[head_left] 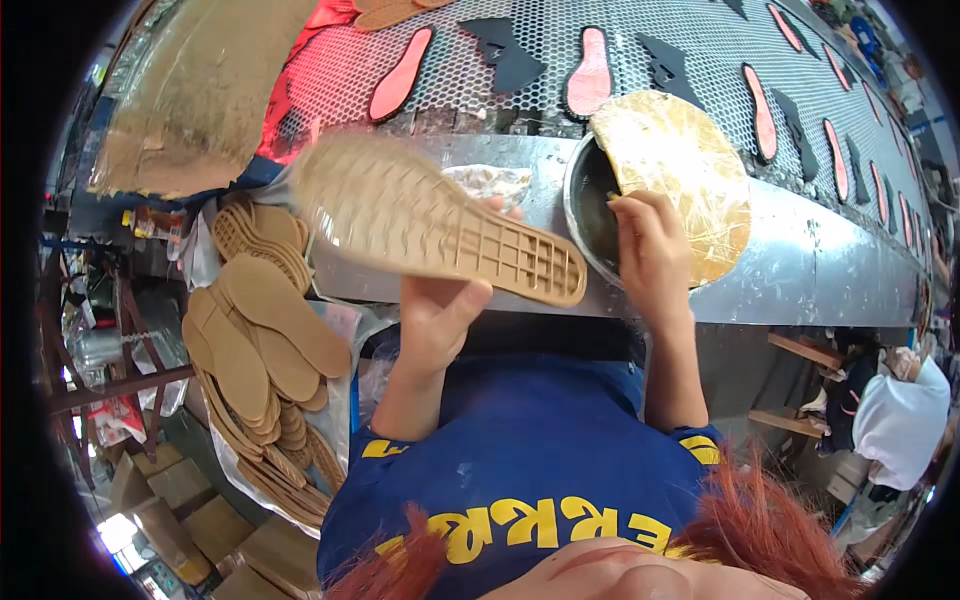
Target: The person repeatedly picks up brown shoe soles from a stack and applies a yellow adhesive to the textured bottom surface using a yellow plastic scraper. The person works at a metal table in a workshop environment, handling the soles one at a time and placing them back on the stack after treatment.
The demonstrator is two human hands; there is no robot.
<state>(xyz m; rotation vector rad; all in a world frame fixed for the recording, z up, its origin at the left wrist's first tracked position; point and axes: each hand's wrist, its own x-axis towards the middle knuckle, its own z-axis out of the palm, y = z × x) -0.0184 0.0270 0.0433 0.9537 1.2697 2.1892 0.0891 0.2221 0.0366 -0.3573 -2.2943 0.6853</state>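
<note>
Your left hand gripped the tan sole at mid-length, held flat at 12 o'clock from your chest, looking light and bendy, so mid-length suited it, while your right hand curled closed at the glue pot at 1 o'clock.

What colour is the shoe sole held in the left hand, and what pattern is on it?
The shoe sole is tan with a moulded grid pattern, seen in the head view.
</note>
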